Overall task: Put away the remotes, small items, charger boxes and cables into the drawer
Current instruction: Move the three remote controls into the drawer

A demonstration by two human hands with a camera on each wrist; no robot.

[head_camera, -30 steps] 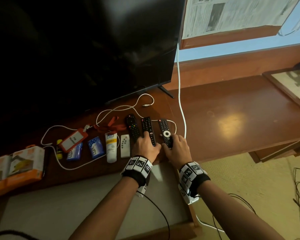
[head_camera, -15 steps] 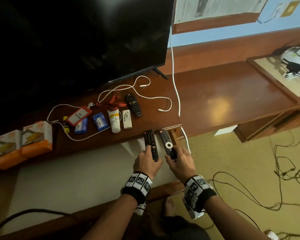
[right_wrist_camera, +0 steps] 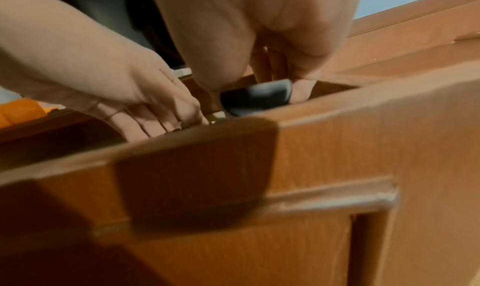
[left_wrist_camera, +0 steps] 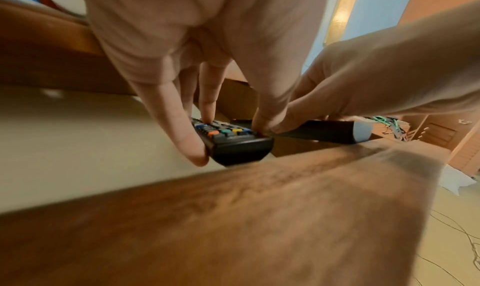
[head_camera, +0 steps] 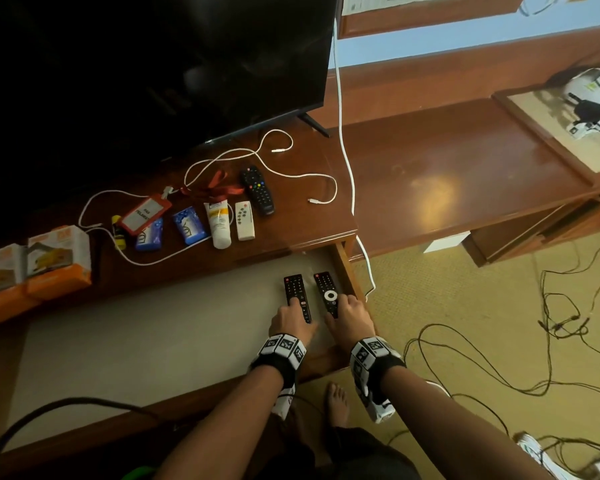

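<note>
Head view: nearest us, our left hand (head_camera: 291, 322) pinches one black remote (head_camera: 297, 296) and our right hand (head_camera: 349, 318) grips a ring-button remote (head_camera: 327, 293), both low inside the open drawer (head_camera: 153, 334) at its right end. Farther off, on the cabinet top (head_camera: 302, 216), lie a third remote (head_camera: 258, 189), a white remote (head_camera: 245, 220), white cables (head_camera: 291, 171) and orange boxes (head_camera: 32, 268).

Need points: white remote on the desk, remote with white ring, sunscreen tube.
white remote (head_camera: 245, 220), head view, middle of its button face.
ring remote (head_camera: 327, 289), head view, buttons above the white ring.
sunscreen tube (head_camera: 218, 224), head view, middle of its label.
</note>
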